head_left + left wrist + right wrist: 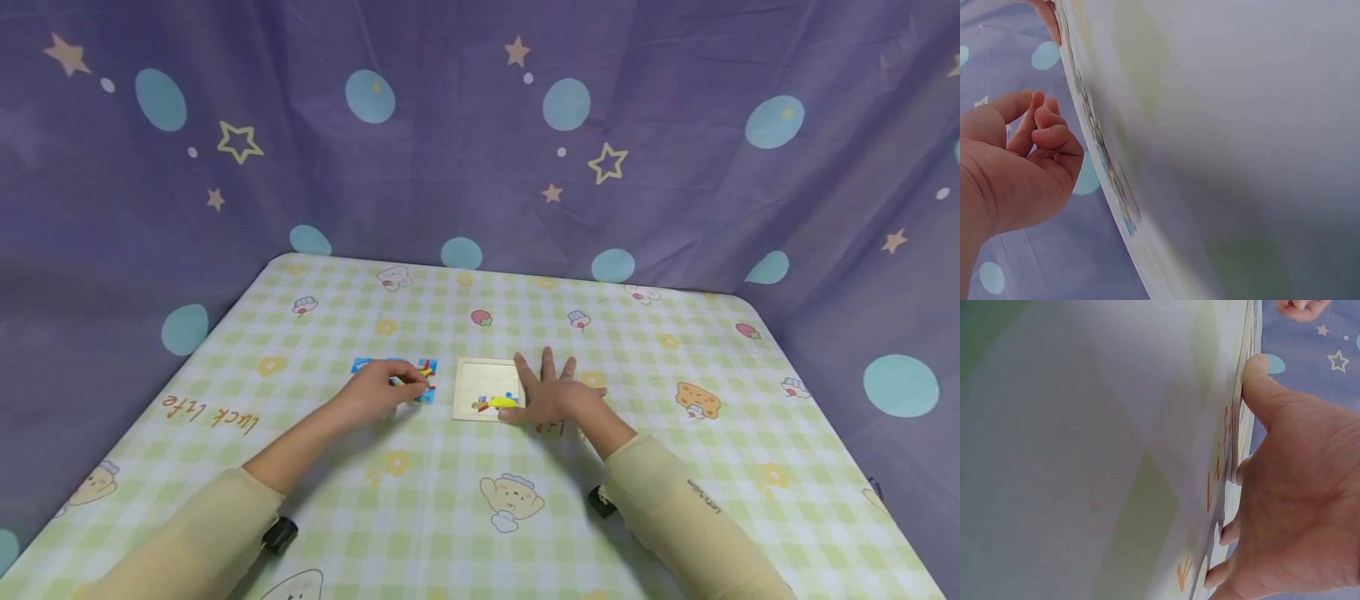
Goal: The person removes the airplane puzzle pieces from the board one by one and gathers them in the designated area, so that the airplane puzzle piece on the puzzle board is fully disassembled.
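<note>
Over several colourful flat puzzle pieces point(426, 398) left of the tray, my left hand point(378, 390) has its fingers bent. Its thumb and index tip come together in the left wrist view, where the hand point(1032, 159) appears above the tabletop; I cannot tell whether a piece is between them. My right hand point(555, 398) spreads its fingers along the right side of a shallow wooden tray point(459, 390). The thumb point(513, 414) lies over the tray's lower right corner, beside a yellow, red and blue piece point(504, 402) inside it.
A checked tablecloth point(450, 492) with printed cartoons and lettering covers the table. Purple curtains point(480, 150) with stars and blue dots surround its back and sides. Black wrist devices point(280, 535) show at both sleeves.
</note>
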`<state>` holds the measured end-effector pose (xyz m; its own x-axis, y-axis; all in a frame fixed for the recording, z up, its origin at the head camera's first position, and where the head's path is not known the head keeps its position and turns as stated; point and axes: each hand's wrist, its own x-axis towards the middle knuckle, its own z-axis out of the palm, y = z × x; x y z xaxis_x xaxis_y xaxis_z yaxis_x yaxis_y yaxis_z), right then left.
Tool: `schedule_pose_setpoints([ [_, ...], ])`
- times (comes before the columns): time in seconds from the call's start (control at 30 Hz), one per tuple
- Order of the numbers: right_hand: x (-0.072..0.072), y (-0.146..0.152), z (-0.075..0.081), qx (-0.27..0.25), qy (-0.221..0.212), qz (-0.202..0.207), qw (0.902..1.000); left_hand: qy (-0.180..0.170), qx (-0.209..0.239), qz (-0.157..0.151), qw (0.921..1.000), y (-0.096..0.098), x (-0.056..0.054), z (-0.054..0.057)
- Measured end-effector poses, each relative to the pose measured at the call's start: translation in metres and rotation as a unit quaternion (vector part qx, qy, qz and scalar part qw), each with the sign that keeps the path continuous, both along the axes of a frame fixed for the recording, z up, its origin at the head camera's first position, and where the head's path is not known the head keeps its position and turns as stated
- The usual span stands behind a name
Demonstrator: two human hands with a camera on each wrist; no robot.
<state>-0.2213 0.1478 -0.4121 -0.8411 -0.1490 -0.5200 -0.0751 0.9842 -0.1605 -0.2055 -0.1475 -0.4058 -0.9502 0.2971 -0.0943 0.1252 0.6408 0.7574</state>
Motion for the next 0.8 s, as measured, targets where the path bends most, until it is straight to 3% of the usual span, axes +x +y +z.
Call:
schedule_pose_setpoints([
  [0.13, -0.003, 0.000, -0.008, -0.001, 0.011, 0.000, 0.9999, -0.006, 0.007, -0.007, 0.9999, 0.011, -0.002, 0.001],
  [0.37, 0.000, 0.000, -0.004, 0.001, 0.010, -0.005, 0.9999, -0.024, 0.024, -0.010, 0.9994, 0.027, -0.004, 0.002],
  [0.47, -0.006, 0.001, -0.012, 0.005, 0.007, -0.008, 0.9999, -0.030, 0.039, -0.016, 0.9987, 0.032, -0.006, 0.001],
  [0.67, -0.015, 0.003, -0.025, 0.001, 0.004, -0.014, 0.9999, -0.023, 0.052, -0.037, 0.9977, 0.043, -0.010, -0.002],
  [0.8, -0.013, 0.003, -0.023, -0.001, 0.009, -0.015, 0.9998, -0.019, 0.055, -0.046, 0.9972, 0.051, -0.010, 0.000],
])
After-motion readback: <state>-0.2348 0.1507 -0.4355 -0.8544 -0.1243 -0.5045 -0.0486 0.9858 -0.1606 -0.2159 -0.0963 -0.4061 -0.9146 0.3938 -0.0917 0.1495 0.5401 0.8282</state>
